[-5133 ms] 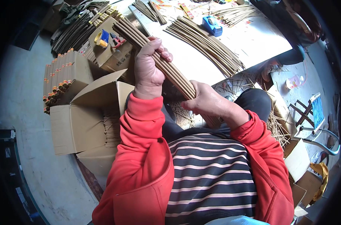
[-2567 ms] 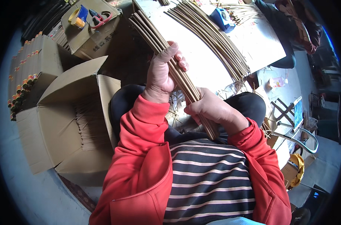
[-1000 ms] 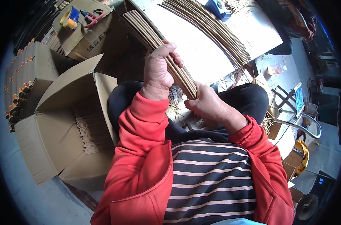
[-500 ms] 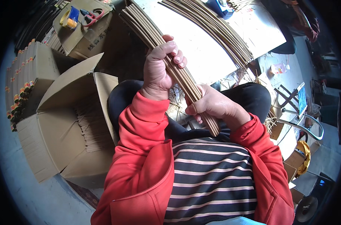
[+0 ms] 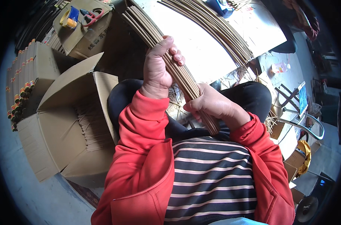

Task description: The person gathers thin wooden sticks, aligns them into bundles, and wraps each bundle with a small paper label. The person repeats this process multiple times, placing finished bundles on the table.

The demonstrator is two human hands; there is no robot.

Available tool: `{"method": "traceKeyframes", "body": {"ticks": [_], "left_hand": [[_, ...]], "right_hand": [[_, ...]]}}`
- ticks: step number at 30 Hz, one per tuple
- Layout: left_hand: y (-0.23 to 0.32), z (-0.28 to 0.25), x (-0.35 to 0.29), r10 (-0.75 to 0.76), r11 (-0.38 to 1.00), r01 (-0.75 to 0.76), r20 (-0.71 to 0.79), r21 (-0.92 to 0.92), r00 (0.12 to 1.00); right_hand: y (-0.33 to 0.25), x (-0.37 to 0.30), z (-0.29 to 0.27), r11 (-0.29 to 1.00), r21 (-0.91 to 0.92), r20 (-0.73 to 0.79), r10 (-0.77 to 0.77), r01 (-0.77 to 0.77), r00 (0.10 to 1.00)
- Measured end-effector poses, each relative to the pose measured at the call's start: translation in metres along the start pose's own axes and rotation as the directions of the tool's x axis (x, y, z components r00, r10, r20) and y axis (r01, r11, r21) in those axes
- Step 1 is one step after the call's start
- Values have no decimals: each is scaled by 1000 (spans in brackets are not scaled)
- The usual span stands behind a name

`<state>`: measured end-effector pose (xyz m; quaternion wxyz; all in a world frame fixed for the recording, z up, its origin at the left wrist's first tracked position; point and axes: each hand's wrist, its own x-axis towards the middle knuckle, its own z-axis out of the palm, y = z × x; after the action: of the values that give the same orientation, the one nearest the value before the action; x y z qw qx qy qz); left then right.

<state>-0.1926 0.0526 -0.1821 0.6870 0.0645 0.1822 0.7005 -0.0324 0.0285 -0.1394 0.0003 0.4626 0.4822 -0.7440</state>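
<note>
The left hand (image 5: 158, 66) on my feed wraps a bundle of brown sticks (image 5: 182, 77) slanting over the dark trousers (image 5: 249, 95); the right hand (image 5: 216, 102) grips it lower down. Farther right I see a bottle (image 5: 279, 68), then a blue folding stool (image 5: 302, 98).

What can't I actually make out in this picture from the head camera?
All in the head view:
- Held bundle of sticks: exact count; sticks overlap and the left hand covers some.
- Right hand: some fingers, behind the bundle.
- Row of sticks on the white table: far ends, cut off by the top edge.
- Blue tape dispenser: its top, same edge.
- Open carton: how many sticks inside; its wall and shadow hide them.
</note>
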Motion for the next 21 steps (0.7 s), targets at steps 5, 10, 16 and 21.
{"method": "traceKeyframes", "body": {"ticks": [5,10,16,21], "left_hand": [[-3,1,-4,47,997,-43,-61,61,997],[-1,-1,-4,11,995,0,115,-95,993],[-8,0,-2,65,992,-51,-114,119,991],[-3,0,-5,4,998,0,62,-67,998]], "right_hand": [[-1,2,5,962,-271,-161,-86,40,983],[4,-1,-5,991,133,133,-28,10,991],[6,5,0,970,-243,-169,-60,17,984],[9,2,-6,987,161,143,-18,-5,990]]}}
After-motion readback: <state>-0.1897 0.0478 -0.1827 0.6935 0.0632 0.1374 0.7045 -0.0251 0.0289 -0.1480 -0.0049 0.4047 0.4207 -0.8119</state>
